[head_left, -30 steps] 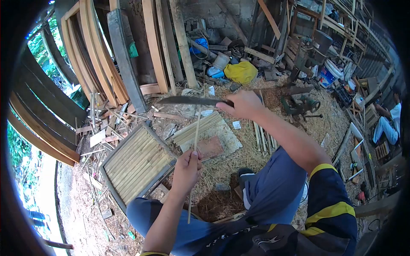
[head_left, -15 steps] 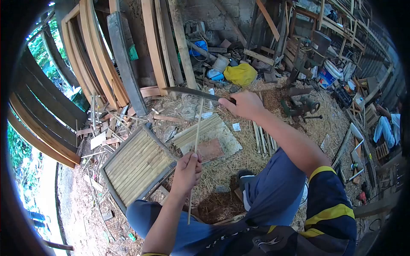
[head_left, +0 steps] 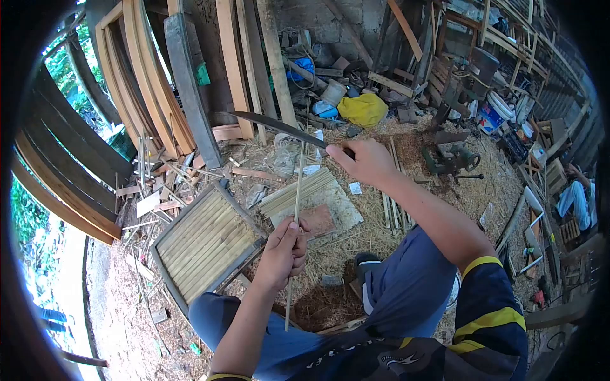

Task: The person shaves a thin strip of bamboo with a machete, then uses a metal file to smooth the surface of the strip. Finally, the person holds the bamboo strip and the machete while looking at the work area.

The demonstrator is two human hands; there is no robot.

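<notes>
My left hand [head_left: 283,255] is closed round a thin bamboo strip [head_left: 298,187], which stands nearly upright and sticks out above and below the fist. My right hand [head_left: 364,164] grips the handle of a long-bladed machete [head_left: 273,124]. Its dark blade points up to the left and crosses the strip's upper end. Beyond the left fist, a bundle of bamboo strips [head_left: 292,197] lies on a pale board [head_left: 348,219] with a reddish-brown piece [head_left: 318,219] on it. A framed panel of bamboo slats [head_left: 206,244] leans beside my left knee.
Wood shavings cover the ground. Tall planks [head_left: 232,70] stand at the back left. A yellow cloth or sack [head_left: 362,111] lies by the back wall, and a metal vise [head_left: 451,162] sits to the right. More strips [head_left: 397,209] lie near my right knee. A person [head_left: 578,197] is at the far right.
The machete's tip has swung up and to the left, so the blade slants more. My left hand and the strip have shifted slightly right in view.
</notes>
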